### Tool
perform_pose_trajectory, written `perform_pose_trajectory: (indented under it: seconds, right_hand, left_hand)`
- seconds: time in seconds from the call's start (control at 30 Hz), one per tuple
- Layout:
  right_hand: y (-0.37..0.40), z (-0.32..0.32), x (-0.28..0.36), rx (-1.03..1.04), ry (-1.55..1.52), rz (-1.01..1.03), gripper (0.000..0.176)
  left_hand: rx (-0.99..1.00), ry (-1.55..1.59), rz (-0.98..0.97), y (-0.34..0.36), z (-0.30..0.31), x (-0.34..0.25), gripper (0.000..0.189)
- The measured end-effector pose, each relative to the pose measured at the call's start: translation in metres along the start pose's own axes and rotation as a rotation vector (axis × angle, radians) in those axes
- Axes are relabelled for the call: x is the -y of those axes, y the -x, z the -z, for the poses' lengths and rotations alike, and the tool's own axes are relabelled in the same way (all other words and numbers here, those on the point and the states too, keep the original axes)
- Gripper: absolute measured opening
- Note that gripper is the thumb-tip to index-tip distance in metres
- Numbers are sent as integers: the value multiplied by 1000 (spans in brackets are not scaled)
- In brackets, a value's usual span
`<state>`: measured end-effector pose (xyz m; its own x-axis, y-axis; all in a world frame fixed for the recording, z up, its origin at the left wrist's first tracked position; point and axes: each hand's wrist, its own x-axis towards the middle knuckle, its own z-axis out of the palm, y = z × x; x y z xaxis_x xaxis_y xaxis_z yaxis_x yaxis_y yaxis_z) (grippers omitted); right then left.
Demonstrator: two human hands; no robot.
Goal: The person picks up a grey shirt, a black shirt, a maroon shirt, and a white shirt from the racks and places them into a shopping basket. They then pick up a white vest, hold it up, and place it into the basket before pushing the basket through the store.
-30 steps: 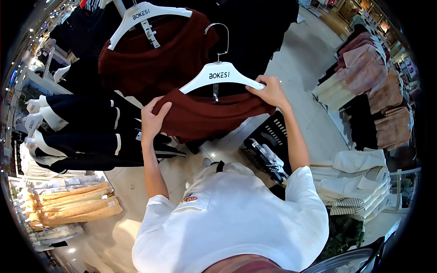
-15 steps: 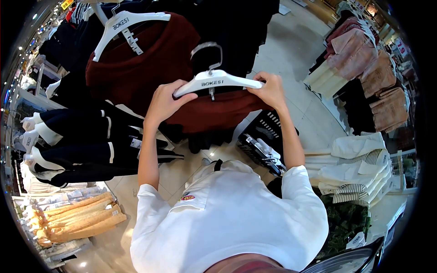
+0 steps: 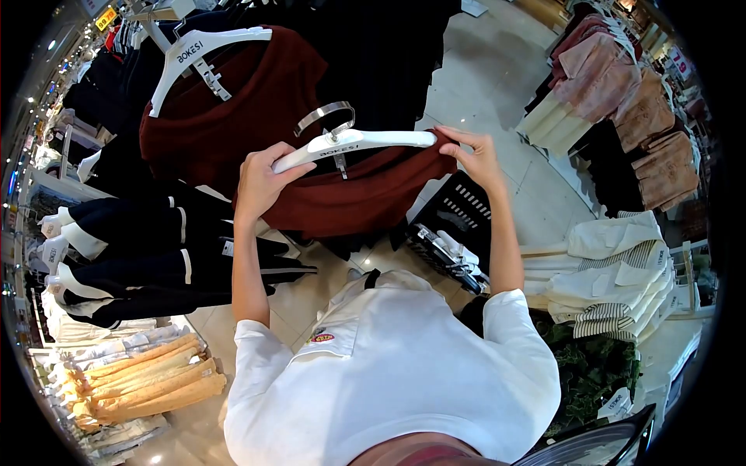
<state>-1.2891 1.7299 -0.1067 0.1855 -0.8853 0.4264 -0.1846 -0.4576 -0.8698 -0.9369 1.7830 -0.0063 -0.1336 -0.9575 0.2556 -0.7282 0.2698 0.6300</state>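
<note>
A white hanger point(image 3: 350, 144) marked BOKESI, with a metal hook, lies nearly flat in front of me. My left hand point(image 3: 260, 180) grips its left end. A dark red garment point(image 3: 365, 198) hangs under the hanger. My right hand point(image 3: 475, 155) pinches the garment's shoulder at the hanger's right tip. A second dark red garment point(image 3: 225, 116) hangs on another white hanger point(image 3: 198, 50) on the rack behind, up and to the left.
Dark navy clothes with white trim point(image 3: 140, 248) hang on the left rack. A black basket point(image 3: 451, 225) sits on the floor below my right arm. Folded white and striped clothes point(image 3: 614, 272) lie at right, pink and brown garments point(image 3: 622, 101) hang far right, yellow folded items point(image 3: 148, 380) at lower left.
My left hand moved from the garment's fabric up to the hanger's left end. The hanger tipped flatter and rose slightly. My right hand shifted from the hanger's end to the garment's shoulder.
</note>
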Motion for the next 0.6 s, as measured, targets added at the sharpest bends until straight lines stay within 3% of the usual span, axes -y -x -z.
perform_pose_trajectory:
  seconds: [0.23, 0.4, 0.47, 0.6]
  right_hand:
    - [-2, -26, 16, -257, 183, 95, 8]
    - [-9, -51, 46, -266, 98, 100, 7]
    - [-17, -61, 49, -292, 62, 194, 6]
    - [-21, -60, 35, -178, 18, 194, 10]
  left_hand:
    - [-3, -26, 5, 6, 3, 0, 24]
    - [-14, -61, 4, 8, 0, -3, 24]
    - [-29, -56, 19, 9, 0, -3, 24]
    - [-45, -42, 28, 10, 8, -2, 25]
